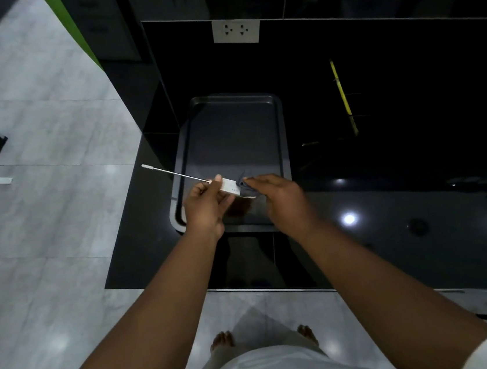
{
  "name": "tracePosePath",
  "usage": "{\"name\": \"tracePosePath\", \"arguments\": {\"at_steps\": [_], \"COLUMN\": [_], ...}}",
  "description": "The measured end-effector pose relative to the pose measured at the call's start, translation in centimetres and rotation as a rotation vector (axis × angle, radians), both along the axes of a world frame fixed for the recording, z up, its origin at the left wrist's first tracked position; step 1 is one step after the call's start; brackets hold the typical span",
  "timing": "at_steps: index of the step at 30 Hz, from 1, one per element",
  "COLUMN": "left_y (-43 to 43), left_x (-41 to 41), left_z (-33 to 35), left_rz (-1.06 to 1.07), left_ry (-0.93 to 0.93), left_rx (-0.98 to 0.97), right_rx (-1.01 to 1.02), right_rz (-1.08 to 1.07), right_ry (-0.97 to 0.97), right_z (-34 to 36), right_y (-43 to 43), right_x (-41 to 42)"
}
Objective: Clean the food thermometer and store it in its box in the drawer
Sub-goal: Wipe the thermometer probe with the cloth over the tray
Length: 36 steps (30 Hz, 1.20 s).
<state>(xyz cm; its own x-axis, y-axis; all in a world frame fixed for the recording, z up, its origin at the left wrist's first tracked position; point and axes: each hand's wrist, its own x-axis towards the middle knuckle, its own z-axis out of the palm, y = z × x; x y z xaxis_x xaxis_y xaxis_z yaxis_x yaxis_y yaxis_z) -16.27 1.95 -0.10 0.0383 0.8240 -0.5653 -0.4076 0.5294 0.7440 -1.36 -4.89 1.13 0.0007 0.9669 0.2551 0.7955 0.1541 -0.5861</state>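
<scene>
A: Head view: what does your left hand (205,207) hold?

B: You pinch the white body of the thermometer (226,186) between thumb and fingers, above the near edge of the tray (282,137). Its thin metal probe points left and away, out past the tray's rim, with a white tip.

A: And your right hand (280,198)?

B: It is curled around a dark cloth (246,184), pressed to the thermometer's right end. Both hands hover over the glossy black surface (389,198). A yellow stick (343,97) lies well apart, to the right. A socket (236,31) sits on the wall behind.
</scene>
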Motion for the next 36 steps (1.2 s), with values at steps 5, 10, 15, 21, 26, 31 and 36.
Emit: {"name": "tracePosePath", "arguments": {"at_steps": [5,10,15,21,26,31,36], "left_y": [0.5,1.3,1.7,1.5,1.0,0.4,0.6], "left_x": [0.0,0.1,0.5,-1.0,-2.0,-2.6,-4.7], "left_z": [0.0,0.0,0.1,-0.4,0.1,0.3,-0.7], "left_rz": [0.013,-0.095,-0.243,-0.656,-0.881,-0.867,-0.823], "left_ry": [0.035,0.124,0.220,0.962,1.333,1.558,1.643], "left_rx": [-0.030,-0.122,-0.040,0.507,0.792,0.989,1.051], "right_rx": [0.043,0.033,0.051,0.093,0.117,0.059,0.034], "right_rz": [-0.032,-0.052,-0.010,0.019,0.092,0.321,0.356], "right_ry": [-0.002,-0.030,-0.041,-0.105,-0.306,-0.413,-0.492], "right_z": [0.3,0.2,0.1,1.3,2.5,1.4,1.2], "right_y": [0.2,0.4,0.6,1.3,2.5,3.3,2.9], "right_x": [1.2,1.8,1.9,2.7,3.1,2.1,4.9]}}
